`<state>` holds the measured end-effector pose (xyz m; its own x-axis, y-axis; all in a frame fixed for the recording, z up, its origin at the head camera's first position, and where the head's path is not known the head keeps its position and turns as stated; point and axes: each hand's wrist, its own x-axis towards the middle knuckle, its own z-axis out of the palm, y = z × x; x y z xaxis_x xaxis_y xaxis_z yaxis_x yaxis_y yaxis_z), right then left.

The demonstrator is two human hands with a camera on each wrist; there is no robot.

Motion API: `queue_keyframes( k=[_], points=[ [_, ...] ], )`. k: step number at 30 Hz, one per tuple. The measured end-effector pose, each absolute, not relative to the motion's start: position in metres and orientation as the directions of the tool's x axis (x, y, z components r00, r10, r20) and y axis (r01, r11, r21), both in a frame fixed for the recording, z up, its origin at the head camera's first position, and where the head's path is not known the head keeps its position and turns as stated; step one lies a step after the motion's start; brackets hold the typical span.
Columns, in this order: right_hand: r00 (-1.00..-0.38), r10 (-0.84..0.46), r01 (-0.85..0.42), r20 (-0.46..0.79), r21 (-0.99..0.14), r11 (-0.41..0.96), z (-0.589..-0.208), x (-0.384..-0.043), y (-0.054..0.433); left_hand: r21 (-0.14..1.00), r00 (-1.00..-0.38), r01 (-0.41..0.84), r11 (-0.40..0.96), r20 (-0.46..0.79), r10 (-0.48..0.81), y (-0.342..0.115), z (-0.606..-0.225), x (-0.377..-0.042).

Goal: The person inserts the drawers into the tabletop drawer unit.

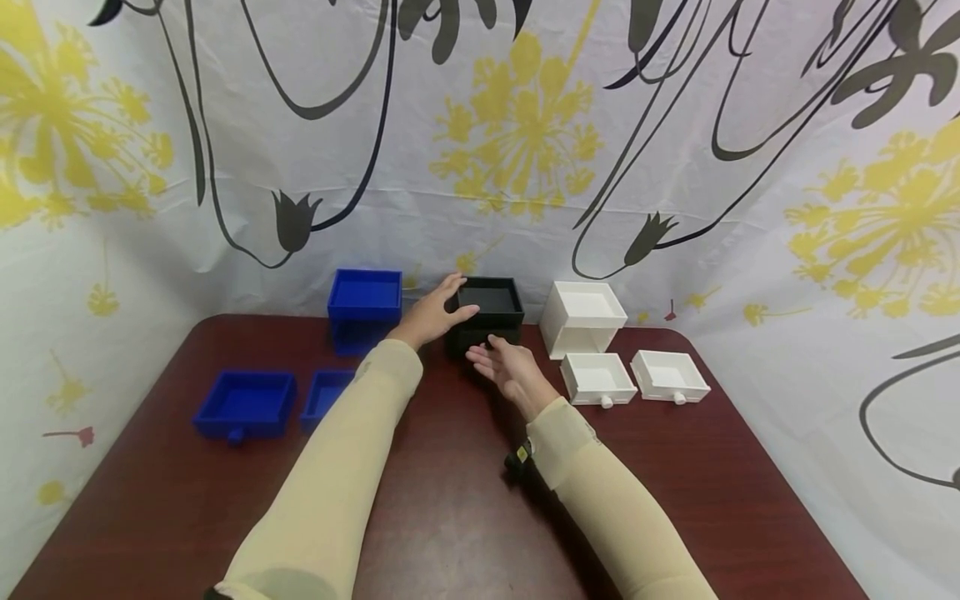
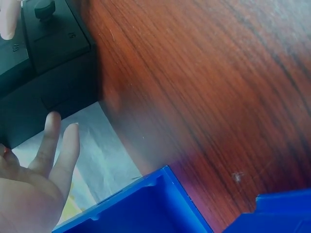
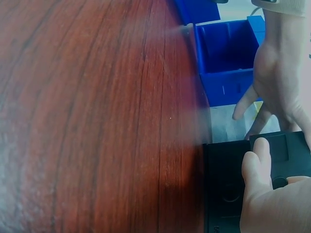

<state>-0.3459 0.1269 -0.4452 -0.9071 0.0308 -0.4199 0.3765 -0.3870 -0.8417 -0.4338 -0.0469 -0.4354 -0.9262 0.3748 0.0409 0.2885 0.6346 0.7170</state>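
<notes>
A small black drawer box (image 1: 491, 300) stands at the back of the table, against the patterned cloth. My left hand (image 1: 433, 315) is at its left side, fingers spread; in the left wrist view its fingertips (image 2: 52, 119) lie near or against the box's side wall. In front of the box is my right hand (image 1: 512, 372), its fingers extended toward the drawer fronts. The right wrist view shows this hand close to a black knob (image 3: 280, 182); whether it touches the knob I cannot tell. Another black knob (image 2: 44, 8) appears uncovered in the left wrist view.
Left of the black box stands a blue cabinet (image 1: 365, 292), with a blue drawer (image 1: 247, 400) and another blue drawer (image 1: 324, 396), partly behind my sleeve, in front. On the right are a white cabinet (image 1: 585, 304) and two white drawers (image 1: 600, 375) on the dark red table (image 1: 442, 517).
</notes>
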Motion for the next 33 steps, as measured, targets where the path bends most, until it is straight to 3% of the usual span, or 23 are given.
queue_keyframes(
  k=[33],
  points=[
    [-0.912,0.047,0.355,-0.407,-0.843,-0.404,-0.4482,-0.352,0.1261,0.709,-0.921,0.298,0.639,0.038,0.387,-0.0489,-0.4319,-0.4301]
  ],
)
